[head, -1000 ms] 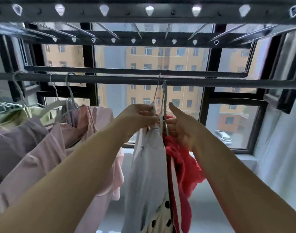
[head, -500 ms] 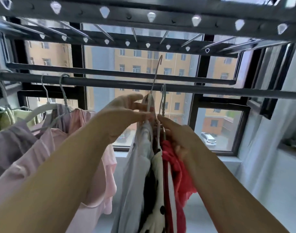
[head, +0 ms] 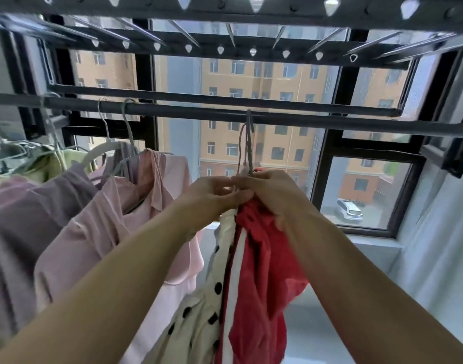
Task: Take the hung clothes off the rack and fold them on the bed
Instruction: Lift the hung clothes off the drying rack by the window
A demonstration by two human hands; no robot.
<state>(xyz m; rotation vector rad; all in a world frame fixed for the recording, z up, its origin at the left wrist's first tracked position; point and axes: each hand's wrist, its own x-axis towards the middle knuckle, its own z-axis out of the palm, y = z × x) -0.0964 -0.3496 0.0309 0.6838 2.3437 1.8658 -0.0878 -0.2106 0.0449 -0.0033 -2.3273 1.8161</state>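
Hanger hook (head: 242, 143) lower; crumpled red garment (head: 259, 258)

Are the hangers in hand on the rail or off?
On: one dark hook loops over the rail. The paler hook beside it looks off. Which holds the red garment, cannot tell.

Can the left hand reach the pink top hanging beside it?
Probably yes. The pink top hangs just left of the left hand with nothing between them, but that hand is gripping the hangers.

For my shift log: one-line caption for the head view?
Left hand and right hand grip the hanger necks above a red garment and a polka-dot garment under the rack rod.
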